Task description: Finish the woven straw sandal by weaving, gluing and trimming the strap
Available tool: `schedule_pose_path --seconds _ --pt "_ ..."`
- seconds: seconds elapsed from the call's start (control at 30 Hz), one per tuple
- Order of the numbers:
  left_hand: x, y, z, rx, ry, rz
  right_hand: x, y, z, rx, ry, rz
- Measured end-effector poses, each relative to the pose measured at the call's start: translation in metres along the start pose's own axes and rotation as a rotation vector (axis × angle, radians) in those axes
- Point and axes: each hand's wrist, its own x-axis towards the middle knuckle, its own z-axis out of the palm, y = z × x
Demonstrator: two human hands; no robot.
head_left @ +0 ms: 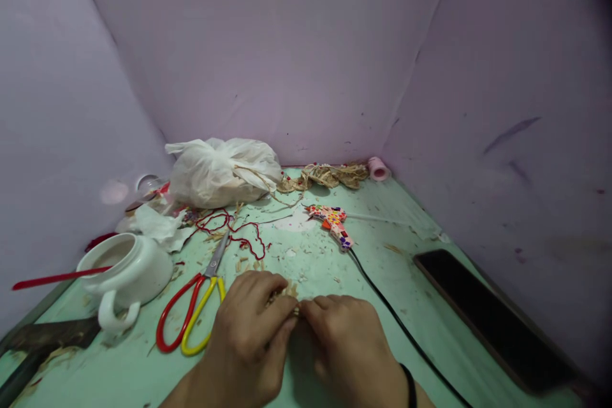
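Observation:
My left hand is closed around a small straw-coloured fibre piece, mostly hidden by the fingers. Pressed against its right end are the fingertips of my right hand, pinched together; a dark band circles that wrist. Left of my hands lie scissors with one red and one yellow handle, blades slightly apart. A flower-patterned glue gun rests beyond my right hand, a clear glue stick in its back and a black cord running toward me.
A white teapot-like pot holding a red stick stands at the left, near a dark tool. Red yarn, a tied white plastic bag, braided straw pieces and a pink roll lie farther back. A phone lies right. Walls enclose the table.

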Motion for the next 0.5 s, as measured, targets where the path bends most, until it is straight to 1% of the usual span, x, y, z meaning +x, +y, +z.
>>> schedule_pose_path --seconds 0.07,0.13,0.23,0.3,0.4,0.5 --pt "0.002 0.0 0.004 -0.027 -0.023 -0.033 0.002 0.001 0.0 0.008 -0.056 -0.003" --pt "0.002 -0.003 0.006 -0.103 -0.035 -0.103 0.003 0.003 0.001 0.026 -0.083 -0.011" --pt "0.001 -0.005 0.009 -0.214 -0.044 -0.216 0.004 0.007 0.002 0.05 -0.052 -0.008" --pt "0.0 -0.006 0.011 -0.244 -0.043 -0.267 0.003 0.009 0.001 0.071 -0.024 0.011" --pt "-0.001 -0.005 0.013 -0.259 -0.05 -0.293 0.001 0.013 -0.005 0.145 -0.012 0.055" --pt "-0.001 -0.006 0.014 -0.258 -0.048 -0.296 -0.002 0.031 -0.015 0.294 0.019 0.117"
